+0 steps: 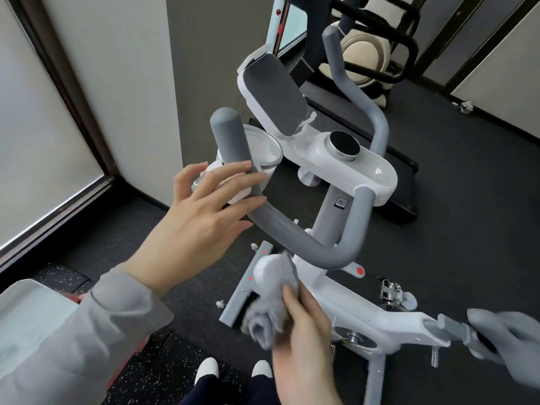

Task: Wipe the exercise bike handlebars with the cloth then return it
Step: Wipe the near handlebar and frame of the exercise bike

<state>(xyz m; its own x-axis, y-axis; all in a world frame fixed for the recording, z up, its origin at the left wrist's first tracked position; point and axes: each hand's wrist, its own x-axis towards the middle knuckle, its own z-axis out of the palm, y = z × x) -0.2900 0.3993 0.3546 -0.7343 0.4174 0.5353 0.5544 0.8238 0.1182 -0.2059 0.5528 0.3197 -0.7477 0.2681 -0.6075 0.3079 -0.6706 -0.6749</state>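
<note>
The white exercise bike has grey padded handlebars [295, 235] that loop from an upright left grip down to a low bend and up to the console [344, 159]. My left hand [201, 217] is spread open, its fingertips resting against the left grip. Below the low bend, my right hand [304, 346] is shut on a crumpled grey cloth [271, 299], a little apart from the bar. A dark tablet rest [274, 97] stands above the console.
A white cup holder [263, 150] sits behind the left grip. The bike's frame [374, 317], grey saddle [502, 334] and a pedal [394, 293] lie to the right. A treadmill [388, 171] stands behind. A wall corner [172, 83] and window are at left. Dark floor [467, 200] surrounds.
</note>
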